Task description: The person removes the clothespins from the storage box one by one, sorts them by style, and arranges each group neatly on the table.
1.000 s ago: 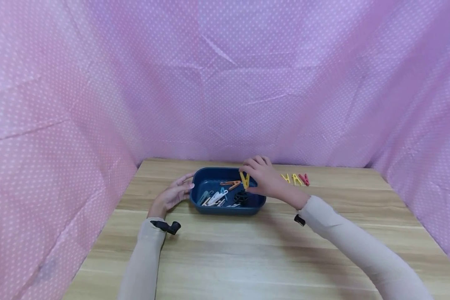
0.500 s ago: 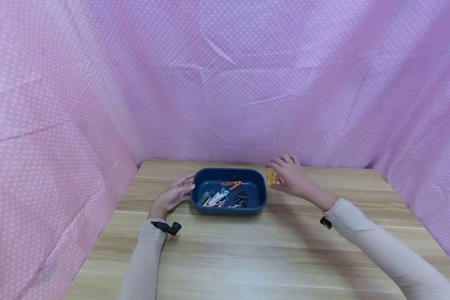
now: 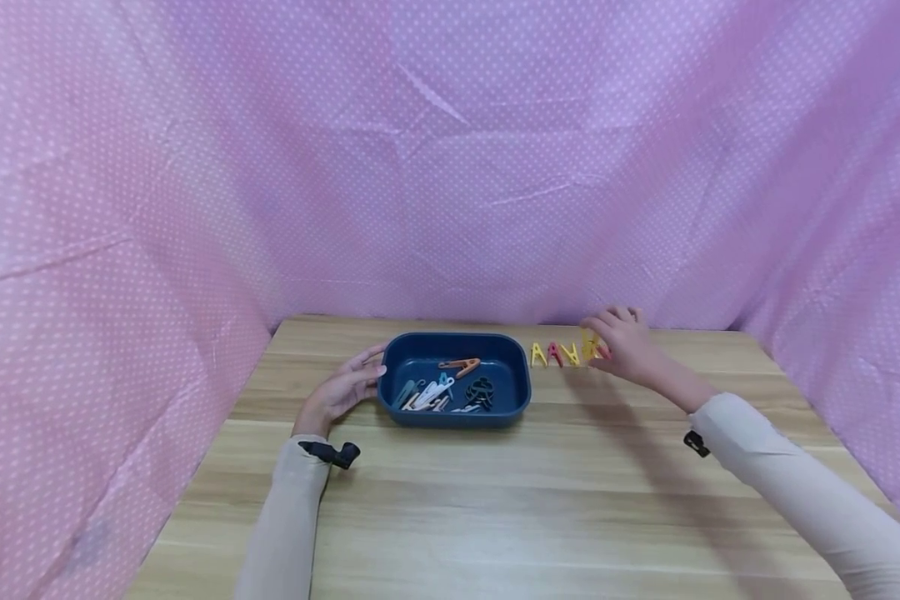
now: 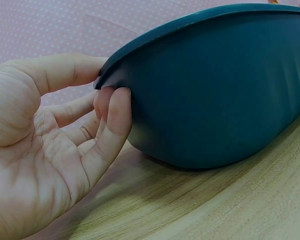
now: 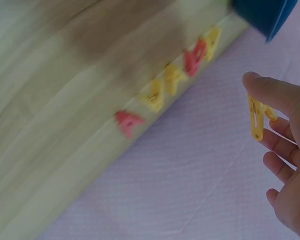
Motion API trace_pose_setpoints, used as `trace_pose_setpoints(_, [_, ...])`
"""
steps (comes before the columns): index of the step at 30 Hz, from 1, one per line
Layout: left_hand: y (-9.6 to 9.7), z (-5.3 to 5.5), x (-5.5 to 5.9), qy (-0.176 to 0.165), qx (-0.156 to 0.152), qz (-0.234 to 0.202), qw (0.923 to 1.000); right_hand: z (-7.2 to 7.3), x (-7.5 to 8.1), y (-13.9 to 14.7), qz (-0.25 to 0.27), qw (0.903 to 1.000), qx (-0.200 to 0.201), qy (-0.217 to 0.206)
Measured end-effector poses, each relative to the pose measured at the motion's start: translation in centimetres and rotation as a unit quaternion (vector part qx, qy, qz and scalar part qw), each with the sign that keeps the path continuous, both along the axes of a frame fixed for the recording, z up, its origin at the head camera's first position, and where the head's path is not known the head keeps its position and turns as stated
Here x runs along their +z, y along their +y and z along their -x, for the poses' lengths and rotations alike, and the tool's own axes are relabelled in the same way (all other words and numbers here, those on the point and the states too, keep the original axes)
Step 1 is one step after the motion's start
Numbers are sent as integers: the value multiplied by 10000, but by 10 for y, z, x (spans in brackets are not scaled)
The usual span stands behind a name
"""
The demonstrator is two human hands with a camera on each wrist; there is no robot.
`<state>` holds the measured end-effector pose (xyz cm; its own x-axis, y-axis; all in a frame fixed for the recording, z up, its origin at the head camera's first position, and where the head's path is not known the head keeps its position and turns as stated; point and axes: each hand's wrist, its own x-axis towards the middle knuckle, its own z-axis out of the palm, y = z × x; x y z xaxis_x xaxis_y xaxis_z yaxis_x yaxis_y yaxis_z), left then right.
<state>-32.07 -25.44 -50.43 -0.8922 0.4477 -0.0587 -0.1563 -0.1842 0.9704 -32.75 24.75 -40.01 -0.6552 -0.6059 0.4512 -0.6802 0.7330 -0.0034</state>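
Observation:
A dark blue plastic bin (image 3: 456,422) stands on the table. My left hand (image 3: 345,390) holds its left end; in the left wrist view the thumb is at the rim (image 4: 165,37) and the fingers press the wall below. My right hand (image 3: 630,346) pinches a yellow clothespin (image 5: 256,117) between thumb and fingers, raised above the right part of a row of clothespins. That row runs yellow (image 5: 213,42), red (image 5: 194,59), yellow (image 5: 173,78), yellow (image 5: 153,95), red (image 5: 127,122). The head view partly hides its right end behind the hand.
Inside the bin are an orange clothespin (image 3: 461,365), white clothespins (image 3: 433,393), black clips (image 3: 480,392) and a few bluish pieces. A pink dotted cloth (image 3: 450,208) hangs behind the wooden table (image 3: 435,508).
My right hand has moved right from over the bin, carrying the yellow clothespin along the row. The row's left clothespins have come into sight. My left hand stays on the bin.

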Motion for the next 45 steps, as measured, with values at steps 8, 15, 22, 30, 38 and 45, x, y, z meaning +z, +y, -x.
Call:
trace_pose_setpoints(8, [0,1,1,-17,-9,77,10000,7,-4,36,-266,9978,-575,-191])
trace_pose_setpoints(15, [0,1,3,96,-44,26,9999,16,-9,59,-462,9913,-1022,-695])
trace_pose_setpoints(22, [0,1,3,43,-31,26,10000,23,-14,69,-615,9844,-1208,-1119])
trace_pose_setpoints(30, [-1,1,2,29,-9,-30,10000,33,-20,73,-707,9785,-1258,-1475])
trace_pose_setpoints(38, [0,-1,3,-2,-23,-74,10000,40,-29,78,-870,9729,-1308,-1696])
trace_pose_setpoints(45, [1,1,2,44,-32,14,10000,42,-35,79,-802,9718,-1263,-1824])
